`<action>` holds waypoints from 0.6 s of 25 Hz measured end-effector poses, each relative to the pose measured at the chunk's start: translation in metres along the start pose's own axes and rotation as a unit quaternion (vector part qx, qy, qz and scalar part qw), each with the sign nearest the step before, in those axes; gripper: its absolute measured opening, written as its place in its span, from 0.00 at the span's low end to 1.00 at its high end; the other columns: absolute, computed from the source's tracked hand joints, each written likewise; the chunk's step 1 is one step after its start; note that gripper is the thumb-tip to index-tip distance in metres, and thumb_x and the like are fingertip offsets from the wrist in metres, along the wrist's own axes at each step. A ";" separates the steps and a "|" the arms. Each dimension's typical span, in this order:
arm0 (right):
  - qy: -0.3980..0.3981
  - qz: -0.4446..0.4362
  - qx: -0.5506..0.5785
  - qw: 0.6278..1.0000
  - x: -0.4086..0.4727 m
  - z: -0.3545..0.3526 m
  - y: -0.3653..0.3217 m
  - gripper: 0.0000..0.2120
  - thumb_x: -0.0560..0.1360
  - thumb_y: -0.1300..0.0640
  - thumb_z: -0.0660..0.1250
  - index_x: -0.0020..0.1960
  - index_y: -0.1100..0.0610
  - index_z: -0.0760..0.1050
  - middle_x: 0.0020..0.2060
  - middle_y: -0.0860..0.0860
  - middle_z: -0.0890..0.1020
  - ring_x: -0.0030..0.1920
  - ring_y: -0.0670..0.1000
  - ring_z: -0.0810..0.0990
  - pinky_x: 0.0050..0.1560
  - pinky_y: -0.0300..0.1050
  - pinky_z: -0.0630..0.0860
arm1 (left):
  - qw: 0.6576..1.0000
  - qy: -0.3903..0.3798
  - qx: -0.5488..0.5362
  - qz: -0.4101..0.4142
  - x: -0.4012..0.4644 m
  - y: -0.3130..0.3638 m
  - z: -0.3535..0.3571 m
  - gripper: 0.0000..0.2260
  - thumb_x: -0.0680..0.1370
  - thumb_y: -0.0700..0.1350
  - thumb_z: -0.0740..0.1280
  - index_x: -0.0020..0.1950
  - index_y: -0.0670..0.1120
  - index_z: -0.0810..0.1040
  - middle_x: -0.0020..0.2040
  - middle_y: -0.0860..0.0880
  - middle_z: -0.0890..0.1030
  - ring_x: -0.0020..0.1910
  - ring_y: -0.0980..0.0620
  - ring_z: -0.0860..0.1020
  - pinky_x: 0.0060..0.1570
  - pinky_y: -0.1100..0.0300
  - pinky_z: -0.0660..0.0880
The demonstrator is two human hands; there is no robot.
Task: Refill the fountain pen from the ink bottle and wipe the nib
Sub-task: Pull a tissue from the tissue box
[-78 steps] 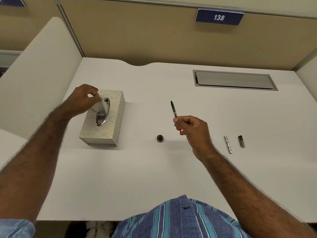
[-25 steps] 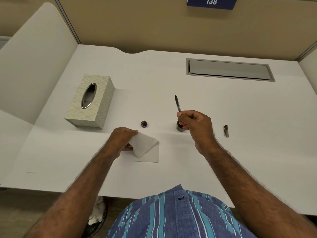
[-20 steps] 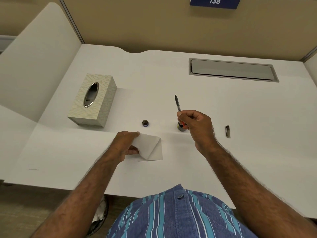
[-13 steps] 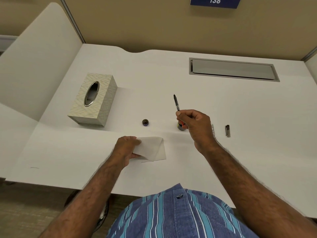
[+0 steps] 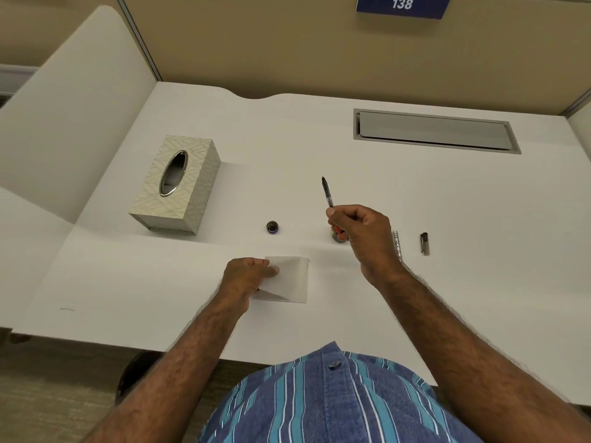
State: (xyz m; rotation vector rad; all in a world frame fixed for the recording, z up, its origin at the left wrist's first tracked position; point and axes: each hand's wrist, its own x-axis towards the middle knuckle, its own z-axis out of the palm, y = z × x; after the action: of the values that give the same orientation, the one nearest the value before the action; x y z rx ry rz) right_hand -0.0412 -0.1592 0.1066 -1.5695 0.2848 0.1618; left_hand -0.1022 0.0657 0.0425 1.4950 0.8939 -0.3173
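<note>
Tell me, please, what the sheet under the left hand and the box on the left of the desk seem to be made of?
The sheet looks like thin tissue paper: matt, off-white, folded over itself with soft creases beneath the left hand. The tissue box is probably printed card or a rigid cover, matt beige with a leaf-like pattern; its oval opening has a shiny rim, seemingly metal or chromed plastic.

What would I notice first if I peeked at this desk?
Probably the pen, held nib-up above the middle of the white desk by the right hand. Nearer the person, the left hand pinches a folded tissue on the desk. A patterned tissue box sits at the left.
</note>
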 end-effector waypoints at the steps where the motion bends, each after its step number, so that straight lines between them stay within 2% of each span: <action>1: -0.001 -0.001 0.000 1.000 0.000 0.000 0.000 0.05 0.76 0.55 0.78 0.47 0.57 0.87 0.37 0.53 0.86 0.38 0.50 0.80 0.44 0.45 0.78 | 1.000 0.002 0.009 0.002 0.000 -0.002 0.000 0.10 0.70 0.34 0.81 0.40 0.45 0.82 0.43 0.48 0.83 0.44 0.46 0.80 0.52 0.51 0.76; 6: -0.001 -0.003 0.002 1.000 0.000 -0.001 0.001 0.05 0.77 0.55 0.78 0.47 0.57 0.88 0.38 0.53 0.86 0.38 0.50 0.80 0.44 0.46 0.78 | 0.998 -0.004 0.064 0.022 0.001 -0.004 0.000 0.11 0.70 0.39 0.82 0.40 0.41 0.79 0.41 0.45 0.80 0.41 0.45 0.75 0.47 0.54 0.74; 9: 0.000 -0.004 0.002 1.000 0.000 -0.001 0.001 0.04 0.76 0.55 0.78 0.47 0.56 0.88 0.37 0.52 0.86 0.38 0.51 0.80 0.44 0.46 0.79 | 0.987 -0.007 0.145 0.065 -0.003 -0.010 -0.003 0.09 0.71 0.40 0.80 0.46 0.42 0.82 0.44 0.47 0.85 0.45 0.44 0.81 0.44 0.56 0.76; 12: 0.004 -0.004 0.005 1.000 0.000 -0.003 0.001 0.04 0.76 0.55 0.78 0.46 0.55 0.87 0.37 0.52 0.86 0.39 0.51 0.80 0.44 0.46 0.79 | 0.960 0.021 0.254 0.117 -0.004 -0.019 -0.005 0.19 0.71 0.44 0.82 0.57 0.43 0.78 0.53 0.48 0.81 0.51 0.46 0.79 0.47 0.57 0.74; 15: 0.005 -0.002 0.006 1.000 0.000 -0.003 0.003 0.04 0.76 0.56 0.78 0.45 0.56 0.87 0.36 0.51 0.86 0.38 0.51 0.80 0.44 0.46 0.79 | 0.943 0.033 0.299 0.141 -0.004 -0.025 -0.004 0.28 0.69 0.47 0.83 0.62 0.45 0.72 0.56 0.47 0.78 0.53 0.45 0.78 0.49 0.57 0.74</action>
State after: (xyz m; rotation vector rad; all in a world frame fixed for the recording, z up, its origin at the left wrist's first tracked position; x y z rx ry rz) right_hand -0.0423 -0.1618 0.1041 -1.5594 0.2905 0.1485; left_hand -0.1234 0.0660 0.0273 2.1801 0.6442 -0.3453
